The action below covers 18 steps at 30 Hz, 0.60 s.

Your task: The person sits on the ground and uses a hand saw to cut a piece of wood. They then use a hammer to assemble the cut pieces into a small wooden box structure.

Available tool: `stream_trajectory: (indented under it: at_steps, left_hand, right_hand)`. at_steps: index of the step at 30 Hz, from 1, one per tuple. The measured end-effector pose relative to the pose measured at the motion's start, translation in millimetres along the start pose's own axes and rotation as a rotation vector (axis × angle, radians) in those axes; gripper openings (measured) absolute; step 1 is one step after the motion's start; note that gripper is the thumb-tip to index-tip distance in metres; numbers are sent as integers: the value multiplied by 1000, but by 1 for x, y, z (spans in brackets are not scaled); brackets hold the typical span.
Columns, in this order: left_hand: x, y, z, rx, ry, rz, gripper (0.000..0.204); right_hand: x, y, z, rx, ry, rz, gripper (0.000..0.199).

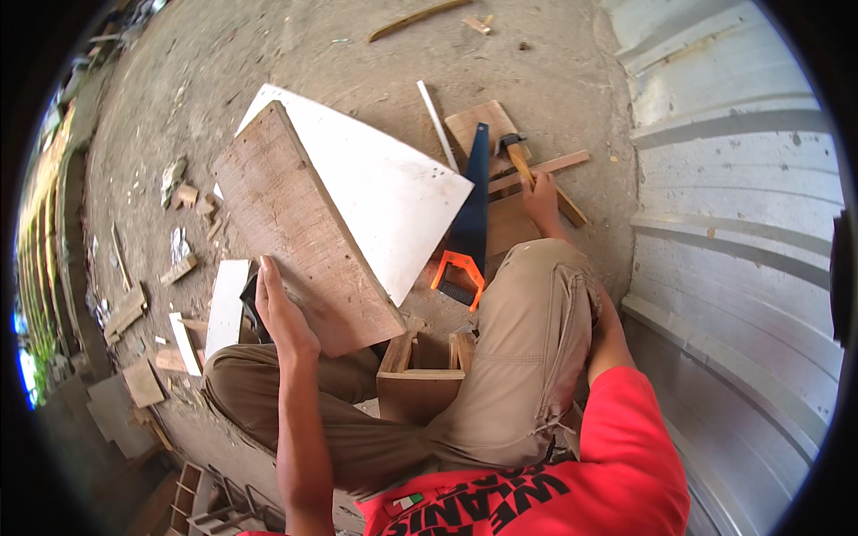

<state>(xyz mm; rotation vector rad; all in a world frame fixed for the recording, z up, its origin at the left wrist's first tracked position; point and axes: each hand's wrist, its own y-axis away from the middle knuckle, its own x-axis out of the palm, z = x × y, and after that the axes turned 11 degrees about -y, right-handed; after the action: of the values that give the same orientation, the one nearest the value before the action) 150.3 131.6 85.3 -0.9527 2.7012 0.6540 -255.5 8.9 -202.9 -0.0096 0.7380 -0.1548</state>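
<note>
My left hand (284, 314) holds the near left edge of a wide brown wooden board (299, 228), its fingers lying along the side. The board slants upward from near my lap and partly covers a large white panel (375, 179). My right hand (540, 204) is closed around the wooden handle of a hammer (517, 156), whose dark head points away from me. Between my legs stands a small wooden box-like frame (422, 393), open at the top. A handsaw (470, 210) with an orange and black handle lies between the white panel and my right hand.
Beneath the hammer lie wood pieces (572, 163), beside a thin white strip (436, 125). Wood scraps (186, 195) and white offcuts (227, 304) litter the ground at left. A corrugated metal wall (728, 188) rises on the right. A long wood strip (416, 20) lies far ahead.
</note>
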Motion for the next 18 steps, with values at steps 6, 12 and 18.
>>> stream_trajectory:
  at_steps: [6, 12, 18]
  left_hand:
    - [-94, 28, 29, 186, -36, -240, 52]
    - [-124, 53, 87, 193, 143, -375, 41]
    - [-124, 60, 111, 203, 322, -437, 42]
  right_hand:
    - [-18, -76, 65, -52, -159, -101, 60]
    - [-51, -23, 386, -161, -625, 692, 49]
    - [37, 144, 483, -107, -245, 1275, 81]
